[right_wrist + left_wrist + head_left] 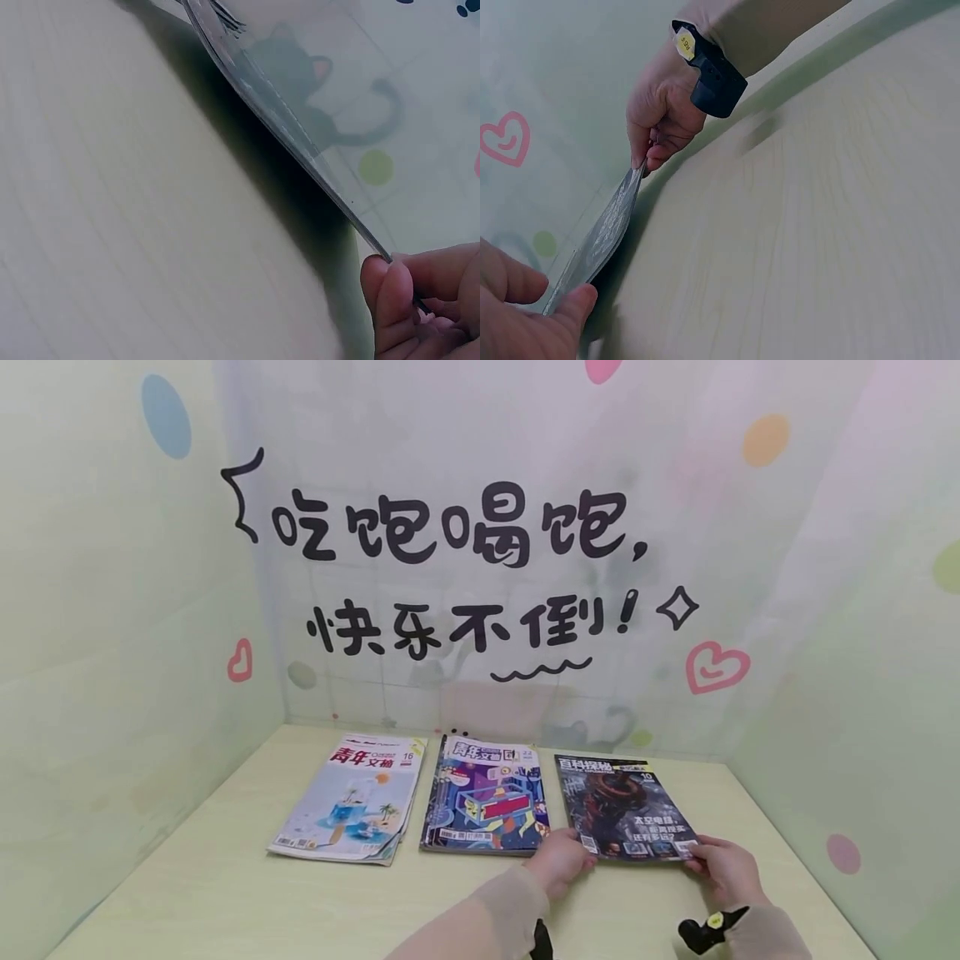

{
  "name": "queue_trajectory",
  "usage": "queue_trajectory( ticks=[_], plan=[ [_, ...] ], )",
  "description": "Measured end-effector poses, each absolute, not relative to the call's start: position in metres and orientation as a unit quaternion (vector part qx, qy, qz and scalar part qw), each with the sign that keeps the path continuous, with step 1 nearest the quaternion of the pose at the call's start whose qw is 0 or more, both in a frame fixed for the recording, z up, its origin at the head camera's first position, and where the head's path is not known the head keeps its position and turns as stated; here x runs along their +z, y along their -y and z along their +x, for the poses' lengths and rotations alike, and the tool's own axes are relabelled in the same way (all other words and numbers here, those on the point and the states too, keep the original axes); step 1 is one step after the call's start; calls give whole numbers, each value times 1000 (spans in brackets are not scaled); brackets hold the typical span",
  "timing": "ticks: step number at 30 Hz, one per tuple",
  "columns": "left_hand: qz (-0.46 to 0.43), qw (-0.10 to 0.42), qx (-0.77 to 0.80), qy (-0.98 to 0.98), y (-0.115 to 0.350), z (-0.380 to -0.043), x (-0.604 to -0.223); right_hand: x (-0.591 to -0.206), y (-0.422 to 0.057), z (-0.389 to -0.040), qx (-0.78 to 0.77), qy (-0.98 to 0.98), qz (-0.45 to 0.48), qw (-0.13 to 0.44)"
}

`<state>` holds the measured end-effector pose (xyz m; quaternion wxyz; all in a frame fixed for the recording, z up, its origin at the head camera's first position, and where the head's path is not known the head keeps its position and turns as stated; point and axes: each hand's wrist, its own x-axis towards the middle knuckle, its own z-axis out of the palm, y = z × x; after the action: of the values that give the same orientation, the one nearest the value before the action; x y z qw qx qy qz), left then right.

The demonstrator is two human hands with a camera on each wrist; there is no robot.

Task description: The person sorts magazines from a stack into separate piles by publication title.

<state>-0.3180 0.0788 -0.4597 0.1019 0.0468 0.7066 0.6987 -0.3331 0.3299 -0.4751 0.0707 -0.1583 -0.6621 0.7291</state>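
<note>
A dark magazine [626, 810] with a mechanical-looking cover picture lies at the right of the row. My left hand [561, 860] holds its near left corner; in the left wrist view, fingers [574, 307] sit on both sides of the edge. Its near right corner is pinched between the thumb and fingers of my right hand [726, 868]. In the right wrist view the thin magazine edge [300, 161] is raised above the table, with a dark shadow beneath. Left of it lie a purple-blue magazine [487, 802] and, farther left, a white magazine [360, 802] with an ice-pop picture.
The pale wood-grain table [247, 910] is enclosed by printed wall sheets [480, 443] at the back and both sides. A black wrist device [708, 931] is strapped at the right wrist. The purple-blue magazine lies close beside my left hand.
</note>
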Motion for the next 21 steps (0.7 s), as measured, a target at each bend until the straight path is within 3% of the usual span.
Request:
queue_trajectory(
  ticks=[10, 21],
  plan=[
    [66, 111, 697, -705, -87, -316, -465, -483, -329, -337, 657, 708, -215, 148],
    [51, 117, 667, -734, -84, -306, -459, -475, -322, -327, 496, 821, -236, 158]
  ],
)
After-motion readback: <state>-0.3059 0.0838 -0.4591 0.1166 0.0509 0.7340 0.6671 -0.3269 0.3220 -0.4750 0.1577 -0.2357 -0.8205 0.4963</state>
